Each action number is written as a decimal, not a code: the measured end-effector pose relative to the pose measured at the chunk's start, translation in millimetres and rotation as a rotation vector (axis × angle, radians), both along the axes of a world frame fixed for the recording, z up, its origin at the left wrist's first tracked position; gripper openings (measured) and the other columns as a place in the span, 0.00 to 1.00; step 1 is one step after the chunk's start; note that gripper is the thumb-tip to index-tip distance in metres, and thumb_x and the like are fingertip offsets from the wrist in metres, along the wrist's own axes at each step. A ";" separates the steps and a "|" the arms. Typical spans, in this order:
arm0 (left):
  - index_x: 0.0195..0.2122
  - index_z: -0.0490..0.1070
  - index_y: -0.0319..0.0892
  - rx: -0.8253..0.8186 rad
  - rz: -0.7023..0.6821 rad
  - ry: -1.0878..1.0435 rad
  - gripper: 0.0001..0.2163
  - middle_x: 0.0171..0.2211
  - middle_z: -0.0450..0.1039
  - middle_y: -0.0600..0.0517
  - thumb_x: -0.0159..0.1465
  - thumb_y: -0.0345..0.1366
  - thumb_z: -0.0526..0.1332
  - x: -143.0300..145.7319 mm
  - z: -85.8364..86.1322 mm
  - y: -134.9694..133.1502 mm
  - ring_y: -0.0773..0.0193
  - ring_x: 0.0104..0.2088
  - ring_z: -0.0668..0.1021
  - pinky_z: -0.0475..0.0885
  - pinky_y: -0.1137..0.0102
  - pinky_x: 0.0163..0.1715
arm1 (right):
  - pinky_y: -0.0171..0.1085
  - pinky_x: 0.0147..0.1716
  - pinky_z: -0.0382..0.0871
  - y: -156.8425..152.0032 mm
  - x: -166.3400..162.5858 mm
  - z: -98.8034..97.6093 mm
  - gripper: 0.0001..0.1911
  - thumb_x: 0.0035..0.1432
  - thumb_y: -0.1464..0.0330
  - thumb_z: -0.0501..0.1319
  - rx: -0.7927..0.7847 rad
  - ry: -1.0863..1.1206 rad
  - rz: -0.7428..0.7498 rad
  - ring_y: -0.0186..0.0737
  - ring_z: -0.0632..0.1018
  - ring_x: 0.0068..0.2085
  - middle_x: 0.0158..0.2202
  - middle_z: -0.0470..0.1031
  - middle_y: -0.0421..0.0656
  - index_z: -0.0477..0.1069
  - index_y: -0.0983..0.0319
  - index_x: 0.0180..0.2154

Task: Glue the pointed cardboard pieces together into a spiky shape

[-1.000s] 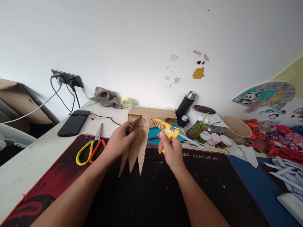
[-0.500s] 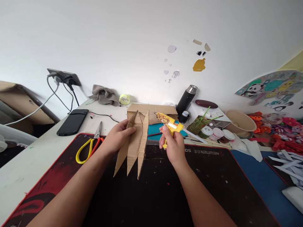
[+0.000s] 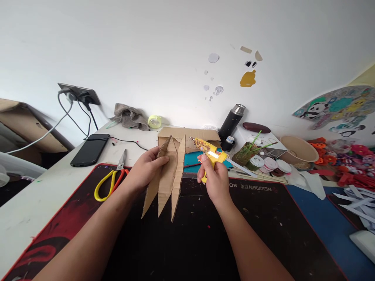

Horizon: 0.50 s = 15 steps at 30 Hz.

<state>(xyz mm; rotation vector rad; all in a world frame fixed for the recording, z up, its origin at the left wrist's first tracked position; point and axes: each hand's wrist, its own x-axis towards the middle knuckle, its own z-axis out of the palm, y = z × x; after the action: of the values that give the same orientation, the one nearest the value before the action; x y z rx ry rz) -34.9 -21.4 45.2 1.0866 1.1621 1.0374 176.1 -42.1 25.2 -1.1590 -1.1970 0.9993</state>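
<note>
My left hand [image 3: 149, 168] is closed on a brown cardboard piece [image 3: 166, 183], thumb in front and fingers behind. The piece has several long strips with pointed ends, held up above the dark desk mat [image 3: 193, 238]. My right hand [image 3: 216, 179] is wrapped round the handle of a yellow glue gun [image 3: 211, 152]. The gun's nozzle points left toward the upper end of the cardboard's right strip, a small gap apart. Brownish residue coats the gun's front. Left of my left hand lie scissors [image 3: 113, 179] with yellow and red handles.
A phone [image 3: 90, 150] lies at the left, near a grey cloth [image 3: 130, 117] and a tape roll [image 3: 154, 121]. Behind my hands are a folded cardboard sheet [image 3: 199, 134] and a black flask [image 3: 232, 121]. Paint jars [image 3: 269, 164] and a beige bowl [image 3: 299, 149] stand to the right.
Almost nothing differs. The view has shifted very slightly; both hands keep the same hold on the cardboard piece and the glue gun.
</note>
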 end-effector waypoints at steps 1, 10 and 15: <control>0.51 0.77 0.46 0.014 -0.002 0.012 0.21 0.42 0.85 0.50 0.58 0.45 0.68 -0.4 -1.5 0.4 0.48 0.39 0.85 0.82 0.57 0.40 | 0.37 0.27 0.67 -0.1 0.0 0.5 0.28 0.67 0.44 0.62 0.002 -0.004 -0.002 0.36 0.70 0.20 0.15 0.67 0.37 0.71 0.59 0.26; 0.54 0.77 0.45 0.154 0.025 0.124 0.19 0.48 0.84 0.49 0.63 0.44 0.67 -3.5 -8.1 1.6 0.48 0.48 0.84 0.80 0.59 0.47 | 0.38 0.29 0.69 -1.0 0.1 -0.8 0.31 0.69 0.45 0.61 0.005 -0.041 0.002 0.37 0.71 0.21 0.15 0.67 0.39 0.69 0.58 0.20; 0.57 0.76 0.46 0.124 -0.002 0.094 0.21 0.48 0.84 0.48 0.63 0.44 0.67 -3.6 -8.0 1.5 0.48 0.46 0.85 0.81 0.59 0.44 | 0.37 0.28 0.69 -1.4 -0.5 -0.2 0.31 0.69 0.46 0.61 0.002 -0.058 -0.006 0.36 0.71 0.21 0.16 0.68 0.39 0.69 0.58 0.20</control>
<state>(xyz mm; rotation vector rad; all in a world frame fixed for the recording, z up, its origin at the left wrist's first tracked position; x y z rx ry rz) -38.5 -19.9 37.2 1.2451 1.1840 1.0781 175.6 -43.6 25.0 -1.1962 -1.2394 0.9659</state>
